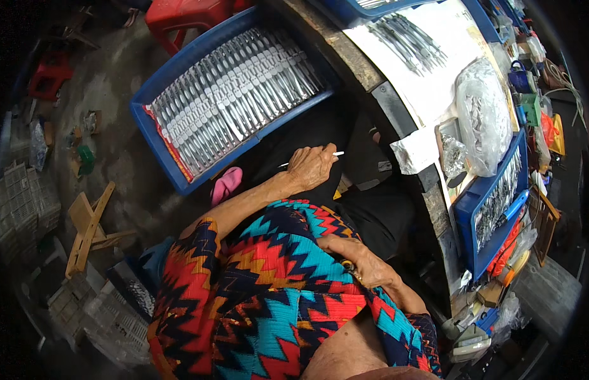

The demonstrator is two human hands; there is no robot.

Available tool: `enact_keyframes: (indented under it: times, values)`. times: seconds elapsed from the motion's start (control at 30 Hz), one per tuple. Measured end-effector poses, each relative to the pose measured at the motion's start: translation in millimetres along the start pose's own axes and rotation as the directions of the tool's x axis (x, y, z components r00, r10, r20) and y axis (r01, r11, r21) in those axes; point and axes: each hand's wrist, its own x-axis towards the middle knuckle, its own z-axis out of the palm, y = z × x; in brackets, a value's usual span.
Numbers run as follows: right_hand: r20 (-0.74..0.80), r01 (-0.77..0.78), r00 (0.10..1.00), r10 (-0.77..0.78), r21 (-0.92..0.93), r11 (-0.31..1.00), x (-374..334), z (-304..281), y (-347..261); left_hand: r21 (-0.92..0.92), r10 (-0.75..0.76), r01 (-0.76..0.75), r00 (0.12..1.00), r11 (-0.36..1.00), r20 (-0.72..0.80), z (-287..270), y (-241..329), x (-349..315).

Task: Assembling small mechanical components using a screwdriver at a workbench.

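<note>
My left hand [312, 168] is closed over my dark-trousered lap, its fingers round a slim stick with a white end [338, 153]. The thin far end of something pokes out on the other side of the fist; its kind is unclear. Lower down, my right hand [365, 265] rests against my zigzag-patterned shirt [269, 316], its fingertips mostly hidden. A small yellow and black thing [349, 266] shows at that hand; I cannot make out what it is. Beyond my left hand, a blue tray [156, 147] holds packed rows of slender silver pieces [234, 88] with oval parts.
On the right, a worktable [396, 114] carries loose silver pieces [408, 41], a filled clear plastic bag [484, 120] and another blue tray [462, 209]. Red stools [180, 16] stand at the far left. A wooden stand [91, 228] and a pink slipper [226, 185] are on the floor.
</note>
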Motion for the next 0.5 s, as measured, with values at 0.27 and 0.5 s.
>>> enact_keyframes:
  times: [0.27,0.5]
  values:
    - [-0.137,-0.074,0.985,0.102,0.197,0.978,-13.2,-1.3,11.3,-0.039,-0.015,0.016,0.999,0.999,0.037,-4.7,-4.0,-4.4]
    - [-0.120,-0.135,0.980,0.159,0.192,0.972,-7.1,-4.2,18.7,0.003,0.033,-0.033,0.999,0.999,0.017,2.7,-8.8,-7.8]
